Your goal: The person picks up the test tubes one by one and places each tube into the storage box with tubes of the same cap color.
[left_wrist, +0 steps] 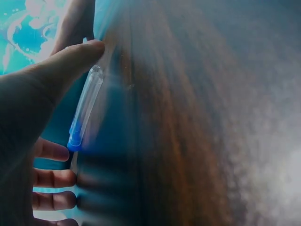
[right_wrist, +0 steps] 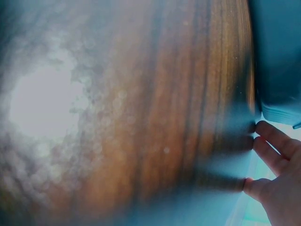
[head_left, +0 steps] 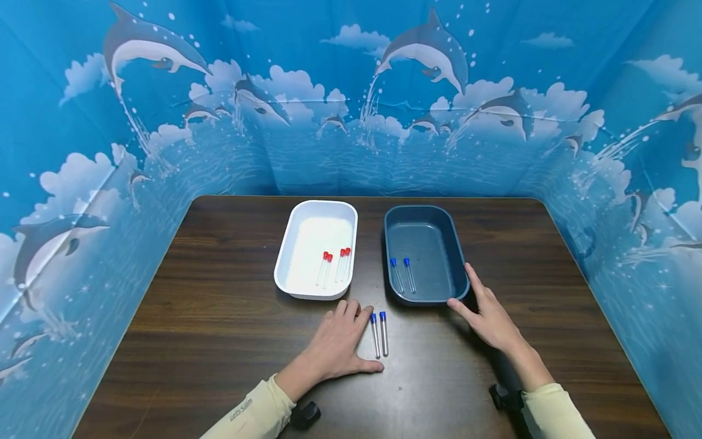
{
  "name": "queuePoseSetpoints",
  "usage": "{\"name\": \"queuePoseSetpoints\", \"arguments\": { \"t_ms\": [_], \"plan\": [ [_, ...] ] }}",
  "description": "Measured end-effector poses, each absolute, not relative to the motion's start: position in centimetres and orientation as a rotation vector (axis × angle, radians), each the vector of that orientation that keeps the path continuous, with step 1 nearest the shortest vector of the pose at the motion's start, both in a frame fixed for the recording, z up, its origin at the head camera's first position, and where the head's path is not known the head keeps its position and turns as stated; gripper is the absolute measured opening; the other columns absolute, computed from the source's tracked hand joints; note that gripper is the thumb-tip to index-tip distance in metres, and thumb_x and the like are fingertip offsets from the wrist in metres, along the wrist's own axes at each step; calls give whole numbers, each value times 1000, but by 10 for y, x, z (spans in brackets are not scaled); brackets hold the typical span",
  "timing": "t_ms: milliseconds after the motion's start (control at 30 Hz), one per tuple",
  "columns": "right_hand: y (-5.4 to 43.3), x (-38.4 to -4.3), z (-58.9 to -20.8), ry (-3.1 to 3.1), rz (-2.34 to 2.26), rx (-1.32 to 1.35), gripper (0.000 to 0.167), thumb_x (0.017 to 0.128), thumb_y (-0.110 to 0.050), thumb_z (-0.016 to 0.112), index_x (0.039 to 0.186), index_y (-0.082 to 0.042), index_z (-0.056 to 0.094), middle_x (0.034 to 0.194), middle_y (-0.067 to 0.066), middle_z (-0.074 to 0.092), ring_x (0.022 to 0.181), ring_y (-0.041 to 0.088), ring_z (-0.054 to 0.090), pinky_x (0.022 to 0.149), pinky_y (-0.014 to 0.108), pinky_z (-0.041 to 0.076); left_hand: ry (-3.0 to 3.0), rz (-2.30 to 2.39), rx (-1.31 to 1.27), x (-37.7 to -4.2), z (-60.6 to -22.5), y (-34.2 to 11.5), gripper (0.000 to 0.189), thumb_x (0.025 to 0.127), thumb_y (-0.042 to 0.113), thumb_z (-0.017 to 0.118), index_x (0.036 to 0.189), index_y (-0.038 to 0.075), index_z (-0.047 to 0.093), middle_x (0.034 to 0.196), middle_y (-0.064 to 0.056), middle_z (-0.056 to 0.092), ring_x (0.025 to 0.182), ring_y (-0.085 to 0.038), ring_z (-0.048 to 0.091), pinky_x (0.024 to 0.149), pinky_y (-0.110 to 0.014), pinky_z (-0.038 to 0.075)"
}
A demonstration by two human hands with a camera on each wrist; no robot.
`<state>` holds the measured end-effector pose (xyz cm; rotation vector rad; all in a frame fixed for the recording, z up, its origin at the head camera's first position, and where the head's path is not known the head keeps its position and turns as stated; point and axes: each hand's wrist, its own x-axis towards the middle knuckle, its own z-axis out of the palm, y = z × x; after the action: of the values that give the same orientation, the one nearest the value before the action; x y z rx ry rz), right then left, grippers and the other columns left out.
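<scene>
Two clear test tubes with blue caps (head_left: 384, 335) lie side by side on the table in front of the trays, caps pointing away. My left hand (head_left: 339, 344) rests just left of them, thumb and fingers spread apart on either end of the tubes; in the left wrist view one blue-capped tube (left_wrist: 87, 106) shows between thumb and fingertips. At the near right corner of the dark blue tray (head_left: 425, 244), my right hand (head_left: 493, 320) has its thumb and forefinger extended against the rim. Inside that tray lie two more blue-capped tubes (head_left: 410, 277) at the left.
A white tray (head_left: 304, 238) stands left of the dark one, holding several red-capped tubes (head_left: 341, 265) toward its right side. Both sit on a dark wooden table (head_left: 219, 292). A blue dolphin-print curtain (head_left: 307, 158) surrounds the table's back and sides.
</scene>
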<state>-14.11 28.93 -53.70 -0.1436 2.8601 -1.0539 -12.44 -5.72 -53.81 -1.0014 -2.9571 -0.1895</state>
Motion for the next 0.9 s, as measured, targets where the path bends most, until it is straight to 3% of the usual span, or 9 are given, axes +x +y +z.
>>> {"name": "queuePoseSetpoints", "arguments": {
  "t_ms": [333,900],
  "plan": [
    [290,-140,-539,2862,-1054,-140,88,95,-54,56,158,-35,-3,158,23,21,134,47,33,93,73,33,-2939,-162,-1010,-127,-539,-54,103,66,87,57,138,15,52,109,-4,44,93,-21,40,64,-31,36],
    [288,-139,-536,2857,-1066,-132,88,95,-55,56,159,-31,0,157,25,23,133,47,33,92,72,34,-2922,-219,-961,-126,-534,-57,89,66,87,57,120,16,56,103,-2,45,86,-20,42,61,-30,32]
  ]
}}
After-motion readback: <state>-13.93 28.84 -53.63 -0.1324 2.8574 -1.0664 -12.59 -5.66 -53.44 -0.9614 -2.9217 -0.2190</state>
